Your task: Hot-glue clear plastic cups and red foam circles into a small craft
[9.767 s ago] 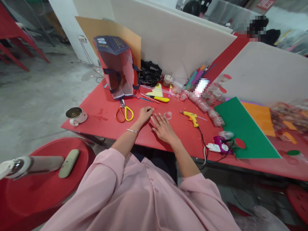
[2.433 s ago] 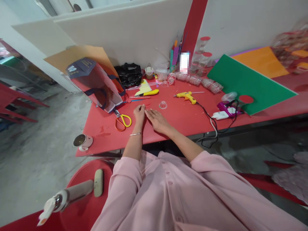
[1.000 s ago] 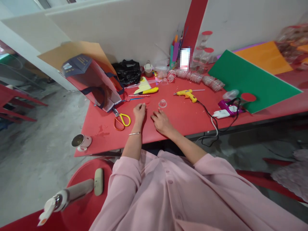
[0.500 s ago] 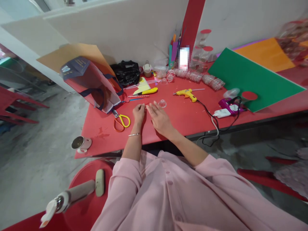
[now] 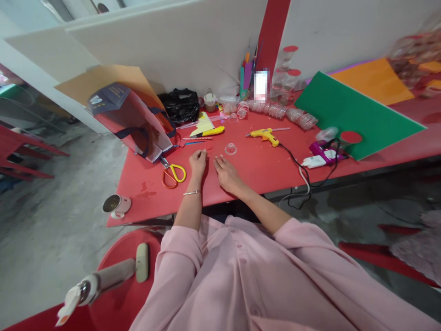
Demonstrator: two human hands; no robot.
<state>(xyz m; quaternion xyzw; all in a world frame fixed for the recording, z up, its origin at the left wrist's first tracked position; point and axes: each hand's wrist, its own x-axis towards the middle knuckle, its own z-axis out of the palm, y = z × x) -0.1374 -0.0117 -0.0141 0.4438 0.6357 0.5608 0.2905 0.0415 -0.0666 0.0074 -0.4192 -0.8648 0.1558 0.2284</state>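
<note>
My left hand (image 5: 198,164) is closed in a pinch above the red table, a bracelet at its wrist. From its fingertips pokes a thin red strip (image 5: 209,148), hard to make out against the tabletop. Palm down, my right hand (image 5: 228,175) rests on the table with its fingers stretched out and holds nothing. Just beyond its fingertips sits a small clear plastic dome (image 5: 230,148). Scissors (image 5: 174,175) with one yellow and one orange handle lie left of my left hand. Farther back are a yellow utility knife (image 5: 212,131) and a yellow glue gun (image 5: 268,136).
A paper bag (image 5: 132,122) stands at the back left, near a black plastic bag (image 5: 181,105). A mug (image 5: 117,205) is at the left corner. Stacked clear cups (image 5: 275,110), a green board (image 5: 354,115) and a purple power strip (image 5: 327,152) with cables occupy the right side.
My right hand has drawn back from my left hand, moving toward me and slightly right, leaving a gap between them. The left hand stays pinched in nearly the same place.
</note>
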